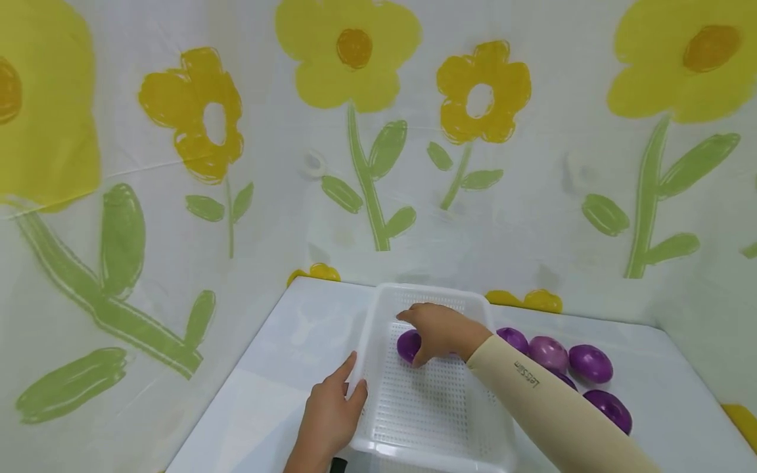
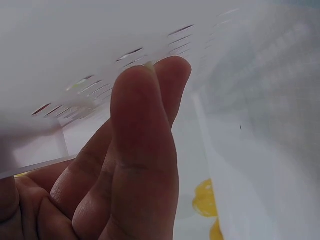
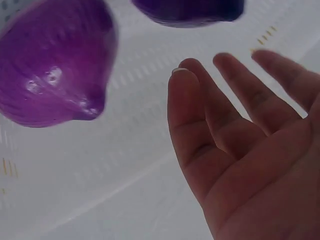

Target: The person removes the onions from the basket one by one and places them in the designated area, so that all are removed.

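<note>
Inside the white perforated plastic basket (image 1: 426,420) lies a purple onion (image 1: 408,345), partly hidden behind my right hand (image 1: 440,332). In the right wrist view, the right hand (image 3: 255,135) has its fingers apart and its palm bare. A glossy purple onion (image 3: 55,65) and a darker onion (image 3: 190,10) show there, both apart from the fingers. My left hand (image 1: 331,410) is at the basket's left side, forefinger stretched out and thumb beside the rim. In the left wrist view, the left thumb (image 2: 142,150) stands close to the slotted basket wall; contact is hard to judge.
Several more purple onions (image 1: 590,364) sit on the white table (image 1: 266,387) to the right of the basket, some partly behind the right sleeve (image 1: 538,394). A flower-printed cloth (image 1: 390,197) hangs behind the table and along its sides.
</note>
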The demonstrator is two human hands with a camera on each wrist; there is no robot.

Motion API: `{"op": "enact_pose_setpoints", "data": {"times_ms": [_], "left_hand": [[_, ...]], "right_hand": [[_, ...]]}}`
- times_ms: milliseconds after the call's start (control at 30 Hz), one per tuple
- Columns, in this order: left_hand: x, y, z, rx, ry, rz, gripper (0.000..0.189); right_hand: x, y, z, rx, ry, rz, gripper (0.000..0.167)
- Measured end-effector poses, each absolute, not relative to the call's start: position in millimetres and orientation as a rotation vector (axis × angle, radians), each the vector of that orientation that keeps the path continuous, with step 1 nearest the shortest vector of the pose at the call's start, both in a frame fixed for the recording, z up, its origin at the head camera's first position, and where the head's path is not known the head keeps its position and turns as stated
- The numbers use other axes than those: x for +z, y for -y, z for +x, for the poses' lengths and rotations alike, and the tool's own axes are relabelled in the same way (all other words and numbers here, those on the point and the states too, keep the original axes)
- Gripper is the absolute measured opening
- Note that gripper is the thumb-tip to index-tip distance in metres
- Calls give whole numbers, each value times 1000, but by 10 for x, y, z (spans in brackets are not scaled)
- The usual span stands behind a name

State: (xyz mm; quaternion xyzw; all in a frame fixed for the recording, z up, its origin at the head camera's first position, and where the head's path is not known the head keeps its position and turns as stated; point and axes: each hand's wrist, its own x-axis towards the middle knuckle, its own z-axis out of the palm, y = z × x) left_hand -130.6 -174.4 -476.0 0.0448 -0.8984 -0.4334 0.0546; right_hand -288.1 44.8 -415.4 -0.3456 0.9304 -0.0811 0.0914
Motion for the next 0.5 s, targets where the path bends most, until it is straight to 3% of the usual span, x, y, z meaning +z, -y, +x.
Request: {"op": "enact_pose_setpoints", "data": {"times_ms": [167,400,500], "left_hand": [[-4760,1732,-1303,-1302,2717,121,57],[-4751,1722,-1304,-1308,2723,122,58],[-4749,1730,-1307,-1296,2718,115,57]], "right_hand": [[-4260,-417,-2953,-145,-2736,-940,99],[-4373,-395,-3002,-17,-2756,-941,61],[-4402,-377,-3021,-12,-2771,-954,57]]}}
